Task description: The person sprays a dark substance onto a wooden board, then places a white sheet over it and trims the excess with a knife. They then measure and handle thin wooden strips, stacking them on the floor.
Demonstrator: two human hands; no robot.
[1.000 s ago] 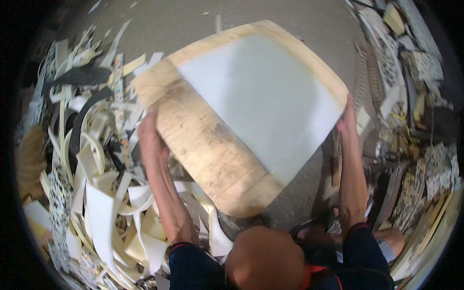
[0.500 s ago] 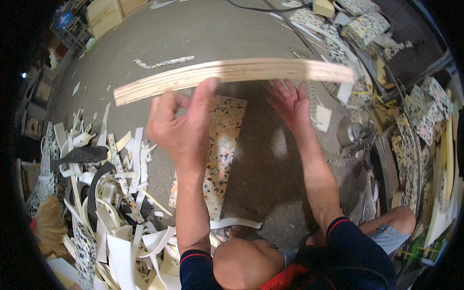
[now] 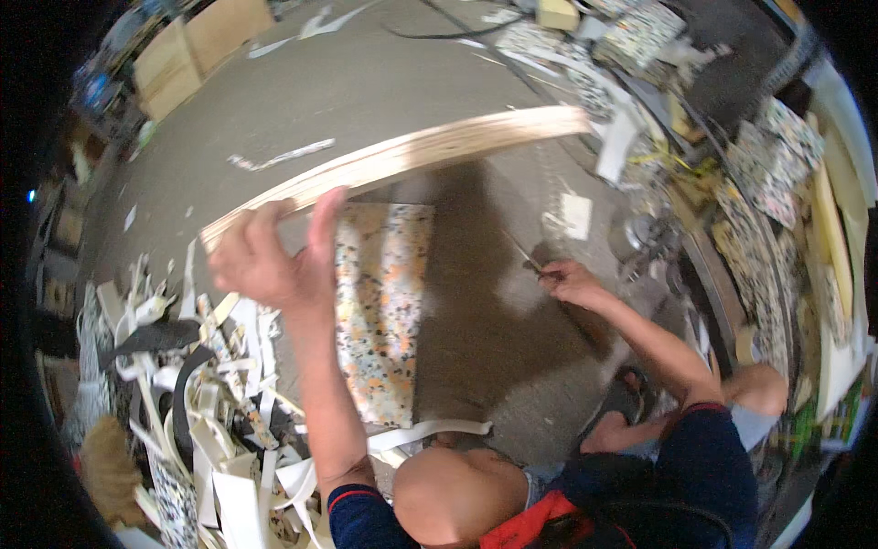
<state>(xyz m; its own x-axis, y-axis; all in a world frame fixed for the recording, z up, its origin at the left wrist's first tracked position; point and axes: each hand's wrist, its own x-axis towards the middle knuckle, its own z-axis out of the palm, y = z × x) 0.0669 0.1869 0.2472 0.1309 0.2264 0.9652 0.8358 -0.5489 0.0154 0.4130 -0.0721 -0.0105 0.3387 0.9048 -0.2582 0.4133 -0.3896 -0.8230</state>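
Note:
My left hand (image 3: 273,258) grips the lower edge of a wooden panel (image 3: 430,146), which is turned so that its long, layered pale edge faces up. On the floor below lies a speckled foam rectangle (image 3: 379,320), partly behind my left arm. Off to the right and lower than the panel, my right hand (image 3: 576,282) is closed on a slim metal tool (image 3: 519,247) with a thin shaft; its handle is mostly hidden in the fingers.
Heaps of white and dark foam offcuts (image 3: 229,430) lie at lower left. Speckled foam pieces (image 3: 773,156), cables (image 3: 439,32) and a metal object (image 3: 631,233) line the right. Light boards (image 3: 169,69) stand at the back left.
The panel has tipped from face-up to edge-up and moved slightly left. My right hand has let go of it, moved down and closed on the slim tool.

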